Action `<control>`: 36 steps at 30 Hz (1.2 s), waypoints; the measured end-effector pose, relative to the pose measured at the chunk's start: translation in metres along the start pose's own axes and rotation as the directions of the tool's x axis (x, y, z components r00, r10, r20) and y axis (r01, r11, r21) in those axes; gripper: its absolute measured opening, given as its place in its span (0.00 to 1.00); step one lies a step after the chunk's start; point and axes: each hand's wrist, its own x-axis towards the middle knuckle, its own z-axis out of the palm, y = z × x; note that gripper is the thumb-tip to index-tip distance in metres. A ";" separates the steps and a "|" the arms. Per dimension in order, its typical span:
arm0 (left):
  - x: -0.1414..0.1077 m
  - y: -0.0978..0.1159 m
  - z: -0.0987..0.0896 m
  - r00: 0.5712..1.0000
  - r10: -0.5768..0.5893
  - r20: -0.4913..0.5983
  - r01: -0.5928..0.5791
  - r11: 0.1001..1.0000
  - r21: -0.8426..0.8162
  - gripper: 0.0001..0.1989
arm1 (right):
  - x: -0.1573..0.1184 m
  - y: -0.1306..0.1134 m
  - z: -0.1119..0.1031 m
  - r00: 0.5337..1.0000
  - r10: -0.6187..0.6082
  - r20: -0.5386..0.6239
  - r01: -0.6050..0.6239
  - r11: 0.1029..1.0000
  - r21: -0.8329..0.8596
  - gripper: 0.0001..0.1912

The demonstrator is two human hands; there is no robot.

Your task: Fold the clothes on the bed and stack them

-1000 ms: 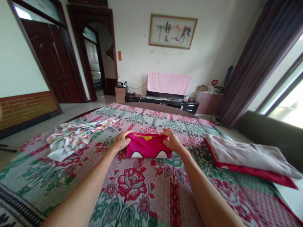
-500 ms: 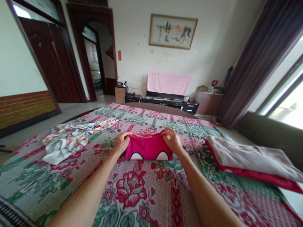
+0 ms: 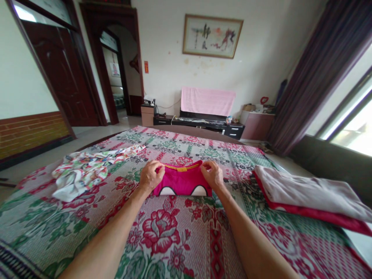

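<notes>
L forearm (image 3: 110, 228) & R forearm (image 3: 252, 228) are bare, reach fwd from bottom of view & converge. L hand (image 3: 150, 177) & R hand (image 3: 213, 176) are at approx. same height, w/ gap btw. them. Fingers (image 3: 209, 164) are bent, thumbs (image 3: 160, 174) close to them, in pinch grip.

The left hand (image 3: 151, 176) and right hand (image 3: 213, 176) pinch a magenta garment (image 3: 183, 182), seemingly folded, on a floral cloth (image 3: 161, 230).
</notes>
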 end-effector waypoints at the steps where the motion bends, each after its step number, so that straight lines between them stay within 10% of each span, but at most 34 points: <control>1: -0.001 0.000 0.001 0.999 0.039 0.032 -0.039 0.999 -0.017 0.11 | -0.002 -0.001 -0.001 0.998 -0.059 0.036 0.058 0.998 0.006 0.10; 12: -0.008 -0.007 0.012 0.955 0.095 0.279 -0.085 0.995 -0.049 0.14 | -0.009 0.000 0.004 0.870 -0.312 0.382 0.293 0.950 0.108 0.14; 17: -0.005 -0.012 0.005 0.988 -0.113 0.107 0.113 0.994 0.006 0.15 | -0.004 0.001 -0.002 0.977 -0.017 0.214 0.026 0.999 -0.041 0.15; 21: -0.005 -0.017 -0.006 0.965 -0.250 0.081 0.230 0.953 0.198 0.15 | 0.005 0.008 -0.011 0.944 0.251 0.215 -0.190 0.944 -0.268 0.14; 26: -0.007 -0.012 -0.009 0.937 -0.280 0.209 0.198 0.918 0.344 0.19 | 0.006 0.007 -0.020 0.876 0.291 0.385 -0.131 0.911 -0.391 0.24; 36: -0.009 0.001 -0.002 0.921 -0.299 0.249 0.197 0.910 0.364 0.15 | -0.004 -0.008 -0.015 0.876 0.319 0.362 -0.157 0.897 -0.412 0.15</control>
